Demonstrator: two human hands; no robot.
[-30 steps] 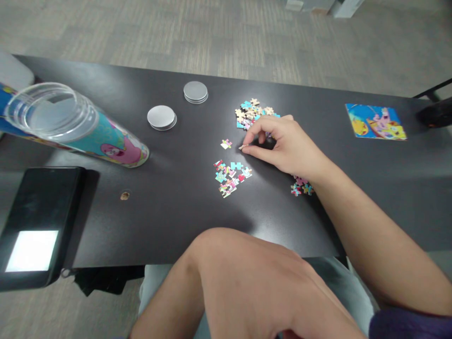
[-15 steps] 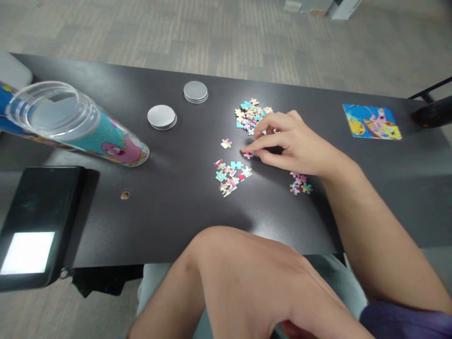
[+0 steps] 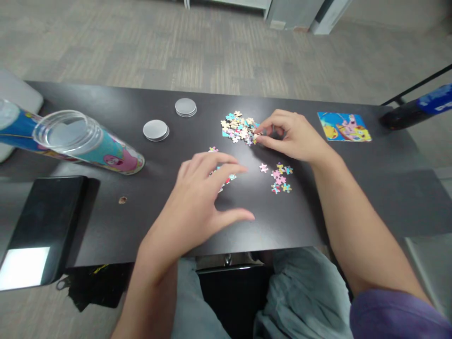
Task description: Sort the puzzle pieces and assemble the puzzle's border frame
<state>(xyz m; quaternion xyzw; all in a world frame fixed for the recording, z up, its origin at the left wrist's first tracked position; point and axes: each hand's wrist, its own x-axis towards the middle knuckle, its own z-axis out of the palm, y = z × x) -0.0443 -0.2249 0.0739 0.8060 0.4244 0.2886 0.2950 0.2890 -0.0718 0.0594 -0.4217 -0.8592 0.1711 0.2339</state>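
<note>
A heap of small jigsaw pieces (image 3: 237,127) lies on the dark table. At its right edge my right hand (image 3: 289,134) pinches a jigsaw piece (image 3: 255,136) between thumb and fingertips. My left hand (image 3: 201,195) hovers open, thumb spread from the fingers, over a second cluster of pieces (image 3: 231,178) that it mostly covers. Just beyond its knuckles shows a lone piece (image 3: 213,149). Right of the left hand are a single pale pink piece (image 3: 263,167) and a small group of pink, blue and yellow pieces (image 3: 280,180).
Two stacks of silver discs (image 3: 156,129) (image 3: 185,107) stand left of the heap. Printed clear tubes (image 3: 116,155) and a black device with a bright screen patch (image 3: 45,216) occupy the left side. A cartoon picture card (image 3: 344,126) and a dark bottle (image 3: 406,115) are at right.
My left hand has come up from near my body and opened over the table. My right hand has moved to the heap's edge, leaving a pink piece behind. The view has shifted.
</note>
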